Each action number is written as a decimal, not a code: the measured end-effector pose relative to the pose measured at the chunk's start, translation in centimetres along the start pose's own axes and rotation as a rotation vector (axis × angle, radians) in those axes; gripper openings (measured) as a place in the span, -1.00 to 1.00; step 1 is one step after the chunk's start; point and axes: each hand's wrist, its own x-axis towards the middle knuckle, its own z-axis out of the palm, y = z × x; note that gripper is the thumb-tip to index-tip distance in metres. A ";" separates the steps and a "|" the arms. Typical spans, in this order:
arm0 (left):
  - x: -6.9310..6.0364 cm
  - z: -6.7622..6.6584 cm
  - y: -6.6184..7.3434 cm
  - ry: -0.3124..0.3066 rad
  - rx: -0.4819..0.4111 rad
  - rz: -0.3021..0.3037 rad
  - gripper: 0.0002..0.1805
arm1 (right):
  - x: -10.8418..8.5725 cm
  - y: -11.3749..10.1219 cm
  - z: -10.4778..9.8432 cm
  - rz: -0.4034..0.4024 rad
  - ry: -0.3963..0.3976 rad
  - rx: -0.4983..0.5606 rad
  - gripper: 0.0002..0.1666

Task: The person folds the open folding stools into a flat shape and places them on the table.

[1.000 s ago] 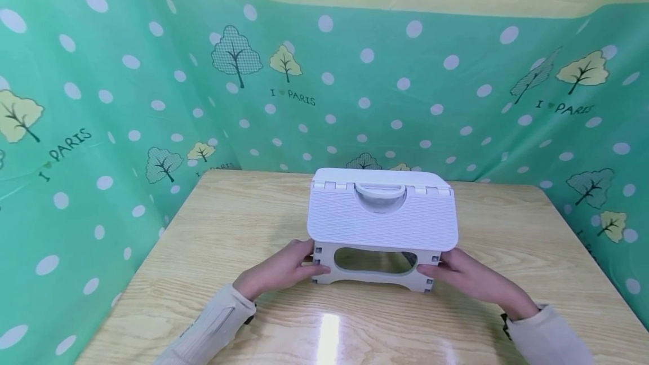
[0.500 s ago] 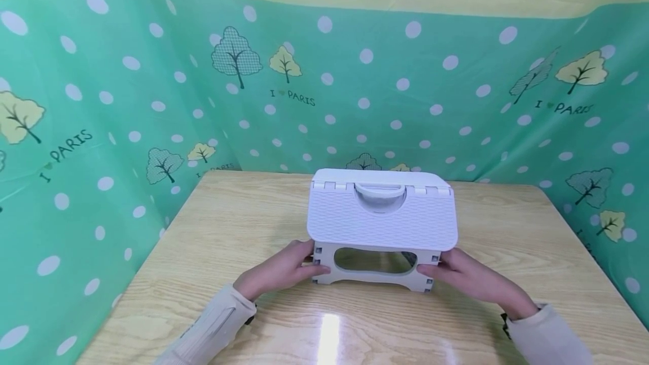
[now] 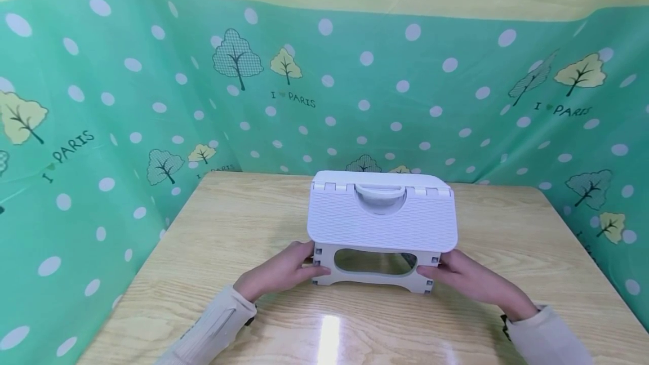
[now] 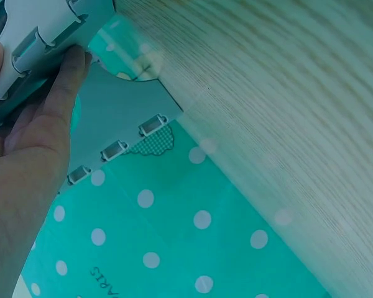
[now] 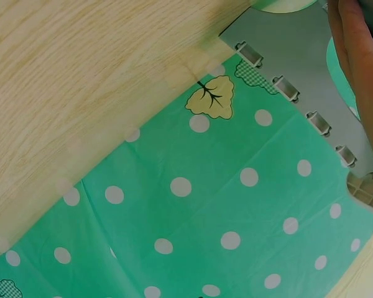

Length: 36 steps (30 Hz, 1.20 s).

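Observation:
A white plastic folding step stool point(image 3: 381, 224) stands on the table in the head view. Its woven-textured seat is bent along the middle hinge, where a carry handle point(image 3: 380, 191) sits, and the front half slopes toward me. My left hand point(image 3: 284, 266) grips the left edge of the front leg panel point(image 3: 375, 279), thumb across its face. At the opposite edge my right hand point(image 3: 469, 277) holds the panel the same way. The other fingers are hidden behind it in the head view. In the left wrist view, fingers point(image 4: 65, 87) reach inside between the leg panels.
The stool stands on a wood-grain table point(image 3: 243, 213). Behind and to both sides hangs a green dotted curtain point(image 3: 203, 94) with printed trees. A bright light reflection point(image 3: 329, 337) lies on the table near the front.

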 end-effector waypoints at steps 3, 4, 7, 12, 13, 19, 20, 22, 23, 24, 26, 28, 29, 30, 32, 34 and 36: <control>0.0 0.0 0.0 -0.001 0.002 0.002 -0.41 | 0.0 0.0 0.0 -0.002 -0.003 0.006 -0.33; 0.0 0.0 0.0 -0.001 0.004 0.002 -0.41 | 0.0 0.0 0.0 -0.004 -0.006 0.007 -0.33; 0.0 0.0 -0.1 -0.002 0.013 0.002 -0.40 | 0.0 0.0 0.1 -0.002 -0.007 0.011 -0.31; 0.1 0.0 -0.2 -0.001 0.024 0.004 -0.40 | 0.0 0.1 0.1 -0.004 -0.006 0.011 -0.31; 0.1 0.0 -0.2 0.000 0.025 0.005 -0.39 | 0.0 0.1 0.1 -0.005 -0.006 0.011 -0.31; 0.1 0.0 -0.1 0.000 0.021 0.004 -0.39 | 0.0 0.2 0.1 0.000 -0.014 0.019 -0.31; 0.1 0.0 -0.1 0.000 0.021 0.004 -0.39 | 0.0 0.2 0.1 0.003 -0.015 0.020 -0.31; 0.1 0.0 -0.1 0.000 0.022 0.004 -0.39 | 0.1 0.2 0.1 0.010 -0.015 0.018 -0.31; 0.1 0.0 0.0 0.001 0.024 0.005 -0.39 | 0.1 0.2 0.1 0.013 -0.015 0.017 -0.31; 0.1 0.0 0.0 0.001 0.025 0.005 -0.39 | 0.1 0.1 0.1 0.016 -0.015 0.015 -0.31; 0.1 0.0 0.0 0.001 0.028 0.004 -0.39 | 0.1 0.1 0.1 0.018 -0.016 0.013 -0.31; 0.1 0.0 0.0 0.001 0.029 0.004 -0.41 | 0.1 0.1 0.2 0.016 -0.017 0.014 -0.30; 0.1 -0.1 0.0 0.001 0.028 0.004 -0.41 | 0.1 0.2 0.1 0.014 -0.018 0.016 -0.29; 0.1 -0.1 0.0 0.001 0.029 0.004 -0.42 | 0.1 0.2 0.1 0.011 -0.020 0.017 -0.29; 0.1 -0.1 0.0 0.000 0.026 0.004 -0.41 | 0.1 0.2 0.1 0.008 -0.022 0.016 -0.28; 0.0 -0.1 0.0 0.001 0.025 0.003 -0.40 | 0.1 0.2 0.1 0.006 -0.021 0.013 -0.27; 0.0 0.0 0.0 0.002 0.028 -0.001 -0.38 | 0.1 0.2 0.2 0.004 -0.020 0.010 -0.26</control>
